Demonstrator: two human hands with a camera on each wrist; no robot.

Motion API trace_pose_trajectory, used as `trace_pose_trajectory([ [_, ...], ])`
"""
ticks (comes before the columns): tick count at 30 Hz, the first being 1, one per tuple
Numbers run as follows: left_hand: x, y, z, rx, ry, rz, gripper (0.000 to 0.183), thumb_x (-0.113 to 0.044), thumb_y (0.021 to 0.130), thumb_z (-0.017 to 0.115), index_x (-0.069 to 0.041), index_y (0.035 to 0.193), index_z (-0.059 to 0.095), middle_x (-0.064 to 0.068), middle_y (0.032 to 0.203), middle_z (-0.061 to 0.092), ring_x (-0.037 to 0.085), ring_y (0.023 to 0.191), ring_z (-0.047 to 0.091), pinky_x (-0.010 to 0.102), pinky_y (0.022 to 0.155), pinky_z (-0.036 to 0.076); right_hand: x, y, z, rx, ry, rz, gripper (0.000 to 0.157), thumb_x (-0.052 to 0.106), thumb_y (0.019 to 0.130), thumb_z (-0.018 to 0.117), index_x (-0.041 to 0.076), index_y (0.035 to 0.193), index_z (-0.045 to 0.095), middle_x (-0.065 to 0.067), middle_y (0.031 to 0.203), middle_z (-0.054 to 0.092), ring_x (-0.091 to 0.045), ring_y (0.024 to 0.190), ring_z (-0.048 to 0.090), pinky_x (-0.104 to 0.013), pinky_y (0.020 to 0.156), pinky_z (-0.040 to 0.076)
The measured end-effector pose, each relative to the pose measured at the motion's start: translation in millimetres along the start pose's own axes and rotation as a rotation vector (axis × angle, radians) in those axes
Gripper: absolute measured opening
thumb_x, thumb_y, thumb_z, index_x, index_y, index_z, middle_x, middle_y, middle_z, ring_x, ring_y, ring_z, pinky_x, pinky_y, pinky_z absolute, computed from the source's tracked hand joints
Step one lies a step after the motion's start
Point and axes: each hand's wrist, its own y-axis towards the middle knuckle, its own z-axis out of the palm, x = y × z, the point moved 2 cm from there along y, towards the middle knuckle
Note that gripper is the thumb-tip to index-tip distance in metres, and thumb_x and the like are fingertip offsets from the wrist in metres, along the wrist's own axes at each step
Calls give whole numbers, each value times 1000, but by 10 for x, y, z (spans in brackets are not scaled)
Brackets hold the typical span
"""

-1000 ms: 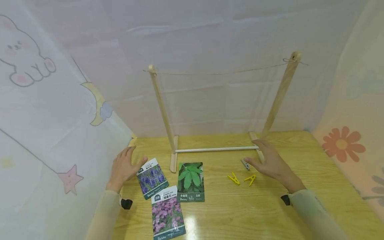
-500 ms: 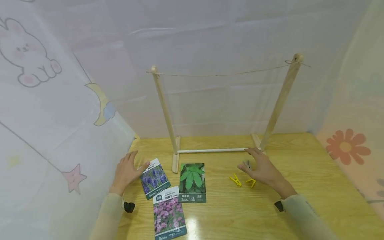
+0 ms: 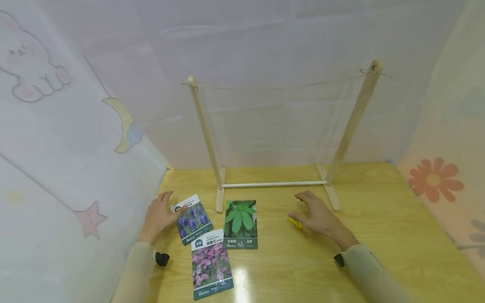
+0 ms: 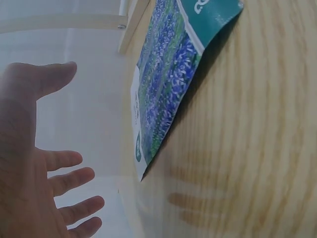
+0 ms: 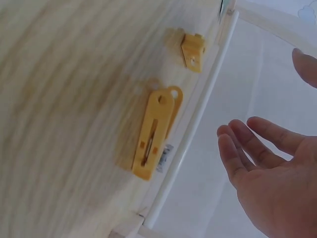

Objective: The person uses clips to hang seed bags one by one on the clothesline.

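My left hand point(image 3: 159, 216) hovers beside the purple-flower seed packet point(image 3: 193, 221), fingers spread and holding nothing; the left wrist view shows a gap between the fingers and the packet point(image 4: 166, 84). The green-leaf seed packet point(image 3: 240, 223) and the pink-flower seed packet point(image 3: 211, 265) lie nearby on the table. My right hand point(image 3: 320, 219) is held over the clothespins, its fingers loosely bent around nothing. One yellow clothespin point(image 3: 294, 223) peeks out by the thumb. In the right wrist view, two yellow clothespins appear, one nearer point(image 5: 153, 131), with a grey clothespin point(image 5: 164, 157) partly hidden behind it.
Behind stands a wooden frame with a left post point(image 3: 204, 130), a right post point(image 3: 354, 126) and a low white rod point(image 3: 274, 184). A thin string point(image 3: 273, 88) sags between the post tops. Printed cloth walls enclose the wooden table point(image 3: 382, 235).
My right hand has moved left from near the frame's right foot and now covers most of the clothespins in the head view. The left hand stays nearly in place.
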Motion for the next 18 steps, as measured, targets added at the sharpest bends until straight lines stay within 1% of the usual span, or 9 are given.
trace_pose_trajectory([
  [4, 19, -8, 18, 33, -14, -12, 92, -57, 98, 71, 5, 158, 43, 35, 158, 45, 62, 139, 47, 78, 110, 42, 22, 26, 101, 20, -3, -32, 70, 44, 99, 77, -7, 143, 59, -21, 134, 65, -41, 121, 64, -60, 98, 58],
  [7, 33, -26, 63, 50, -14, -15, 90, -57, 98, 70, 6, 157, 44, 35, 157, 46, 61, 139, 46, 76, 112, 41, 28, 17, 157, 36, -12, -73, 62, 38, 100, 78, -9, 137, 62, -19, 127, 67, -37, 114, 67, -54, 94, 61],
  [10, 52, -42, 93, 62, -3, -13, 88, -58, 99, 70, 6, 156, 46, 35, 156, 47, 62, 138, 47, 75, 113, 41, 32, 12, 216, 45, -30, -96, 55, 33, 99, 79, -9, 132, 65, -16, 119, 68, -26, 103, 66, -44, 86, 62],
  [13, 67, -59, 92, 65, 0, -10, 86, -58, 99, 69, 5, 154, 49, 34, 154, 50, 62, 138, 47, 75, 112, 41, 34, 25, 274, 50, -56, -113, 50, 30, 99, 80, -7, 129, 68, -12, 115, 69, -18, 94, 61, -37, 80, 58],
  [15, 73, -73, 95, 71, 0, -6, 85, -58, 99, 69, 4, 153, 51, 34, 153, 51, 62, 137, 47, 75, 111, 42, 32, 27, 302, 57, -75, -111, 48, 30, 98, 80, -6, 129, 69, -10, 115, 69, -15, 92, 59, -37, 80, 56],
  [18, 98, -99, 109, 84, 4, -10, 85, -60, 99, 69, 4, 153, 51, 33, 153, 51, 62, 136, 47, 75, 109, 43, 32, 30, 337, 78, -89, -96, 48, 29, 98, 81, -4, 129, 69, -7, 116, 68, -15, 94, 59, -38, 83, 56],
])
